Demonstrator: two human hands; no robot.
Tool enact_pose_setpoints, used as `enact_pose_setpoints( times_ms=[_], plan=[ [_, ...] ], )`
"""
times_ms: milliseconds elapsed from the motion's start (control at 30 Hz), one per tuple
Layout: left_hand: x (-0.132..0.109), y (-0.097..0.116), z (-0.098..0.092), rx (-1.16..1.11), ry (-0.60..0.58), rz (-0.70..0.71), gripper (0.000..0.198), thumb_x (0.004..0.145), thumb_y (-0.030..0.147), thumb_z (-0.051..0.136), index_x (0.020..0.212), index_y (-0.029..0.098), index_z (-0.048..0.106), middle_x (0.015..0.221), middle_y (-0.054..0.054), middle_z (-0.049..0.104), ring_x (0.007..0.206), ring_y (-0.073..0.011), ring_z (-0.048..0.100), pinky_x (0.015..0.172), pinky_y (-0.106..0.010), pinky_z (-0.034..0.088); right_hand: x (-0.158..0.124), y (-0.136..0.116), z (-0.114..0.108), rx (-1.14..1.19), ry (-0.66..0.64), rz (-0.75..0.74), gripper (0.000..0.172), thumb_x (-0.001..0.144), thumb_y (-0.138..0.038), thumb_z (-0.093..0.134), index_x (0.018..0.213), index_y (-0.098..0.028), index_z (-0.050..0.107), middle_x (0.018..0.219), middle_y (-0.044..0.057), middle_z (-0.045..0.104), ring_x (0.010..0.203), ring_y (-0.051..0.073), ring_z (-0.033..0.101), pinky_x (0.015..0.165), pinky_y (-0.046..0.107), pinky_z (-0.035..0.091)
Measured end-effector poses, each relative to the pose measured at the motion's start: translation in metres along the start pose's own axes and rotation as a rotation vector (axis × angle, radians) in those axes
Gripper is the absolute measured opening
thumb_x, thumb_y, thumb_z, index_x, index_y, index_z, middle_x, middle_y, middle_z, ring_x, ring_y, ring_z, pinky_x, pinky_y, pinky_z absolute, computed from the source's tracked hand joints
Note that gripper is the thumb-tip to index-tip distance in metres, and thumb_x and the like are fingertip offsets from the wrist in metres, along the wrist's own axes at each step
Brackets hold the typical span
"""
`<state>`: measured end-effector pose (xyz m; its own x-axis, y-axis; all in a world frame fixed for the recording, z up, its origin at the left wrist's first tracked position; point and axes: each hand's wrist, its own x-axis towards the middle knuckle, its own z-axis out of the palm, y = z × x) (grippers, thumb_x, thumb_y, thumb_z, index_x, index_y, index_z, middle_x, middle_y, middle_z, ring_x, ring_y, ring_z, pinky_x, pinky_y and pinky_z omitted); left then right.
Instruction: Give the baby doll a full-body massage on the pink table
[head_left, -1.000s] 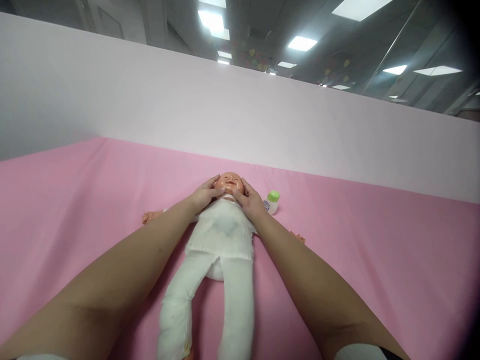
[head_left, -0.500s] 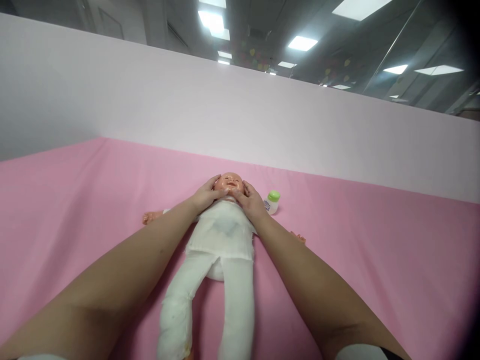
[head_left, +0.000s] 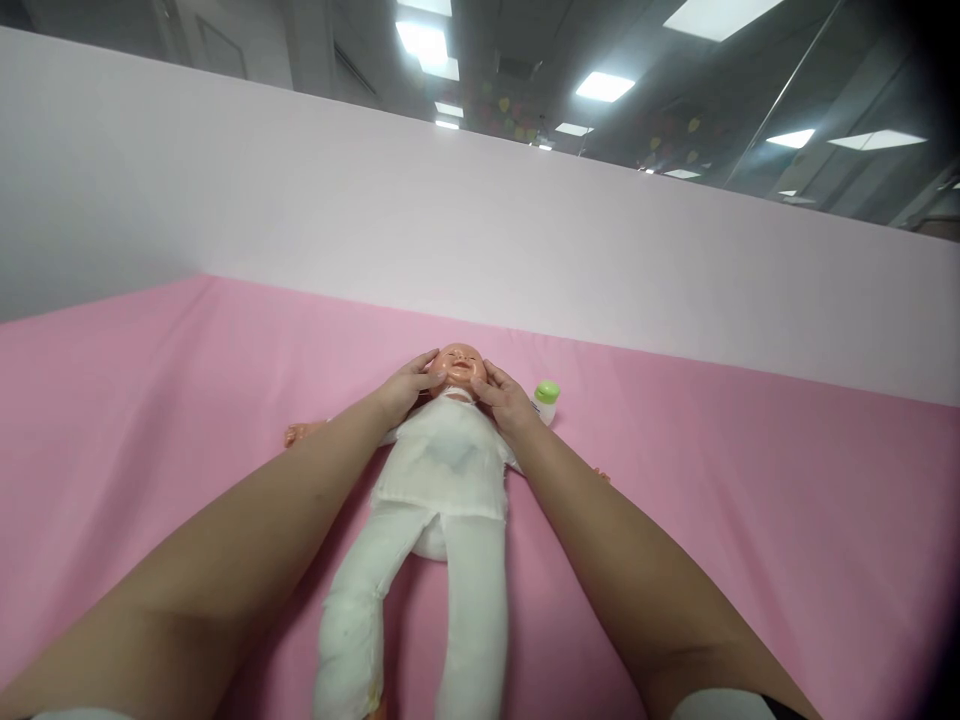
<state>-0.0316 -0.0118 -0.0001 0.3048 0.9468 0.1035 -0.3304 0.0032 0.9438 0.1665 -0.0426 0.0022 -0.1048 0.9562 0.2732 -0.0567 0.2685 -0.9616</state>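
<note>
Left hand (head_left: 409,390) and right hand (head_left: 510,402), half-open, cup without gripping the head of the glossy-faced, white-clothed plastic baby doll (head_left: 448,462), face-up on pink sheeting (head_left: 720,450); thumbs have parted off the chin, apparently stroking outward!

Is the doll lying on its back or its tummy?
On its back: the doll lies face up on the pink cover, its face showing between the left hand and right hand.

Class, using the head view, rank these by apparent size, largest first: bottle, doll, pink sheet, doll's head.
1. pink sheet
2. doll
3. doll's head
4. bottle, partly hidden
</note>
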Motion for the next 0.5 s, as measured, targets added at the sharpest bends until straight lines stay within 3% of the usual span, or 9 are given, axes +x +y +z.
enact_pose_setpoints(
  times_ms=[200, 300, 367, 500],
  plan=[
    [-0.0027, 0.0005, 0.0037, -0.083, 0.009, -0.008, 0.097, 0.077, 0.039, 0.088, 0.159, 0.02, 0.041, 0.148, -0.019, 0.06, 0.128, -0.0372, 0.064, 0.108, -0.049, 0.053, 0.0066, 0.0103, -0.0058, 0.076, 0.001, 0.067, 0.071, 0.09, -0.059, 0.063, 0.15, -0.021, 0.051, 0.143, 0.012, 0.065, 0.119, 0.03, 0.071, 0.102, 0.049, 0.057],
    [-0.0024, -0.0005, 0.0044, -0.006, 0.033, 0.02, 0.096, 0.08, 0.047, 0.085, 0.16, 0.019, 0.039, 0.151, -0.02, 0.056, 0.13, -0.037, 0.062, 0.11, -0.049, 0.051, 0.0045, 0.0093, -0.0056, 0.042, 0.014, 0.038, 0.064, 0.092, -0.059, 0.062, 0.145, -0.024, 0.056, 0.142, 0.01, 0.066, 0.12, 0.029, 0.07, 0.102, 0.047, 0.057],
    [-0.001, -0.0016, 0.0023, 0.13, 0.033, 0.055, 0.103, 0.076, 0.045, 0.089, 0.161, 0.019, 0.037, 0.155, -0.019, 0.052, 0.136, -0.0367, 0.057, 0.114, -0.048, 0.048, 0.0019, 0.0075, -0.0036, -0.004, 0.023, -0.001, 0.064, 0.087, -0.058, 0.071, 0.142, -0.025, 0.059, 0.141, 0.008, 0.067, 0.123, 0.028, 0.068, 0.106, 0.043, 0.055],
    [0.0038, -0.005, -0.0045, 0.271, 0.038, 0.085, 0.112, 0.069, 0.037, 0.095, 0.162, 0.019, 0.036, 0.157, -0.017, 0.05, 0.143, -0.0364, 0.05, 0.12, -0.046, 0.04, 0.0008, 0.0105, -0.0009, -0.136, 0.102, -0.035, 0.084, 0.074, -0.054, 0.086, 0.145, -0.024, 0.055, 0.144, 0.009, 0.064, 0.13, 0.028, 0.063, 0.114, 0.043, 0.047]
  ],
)
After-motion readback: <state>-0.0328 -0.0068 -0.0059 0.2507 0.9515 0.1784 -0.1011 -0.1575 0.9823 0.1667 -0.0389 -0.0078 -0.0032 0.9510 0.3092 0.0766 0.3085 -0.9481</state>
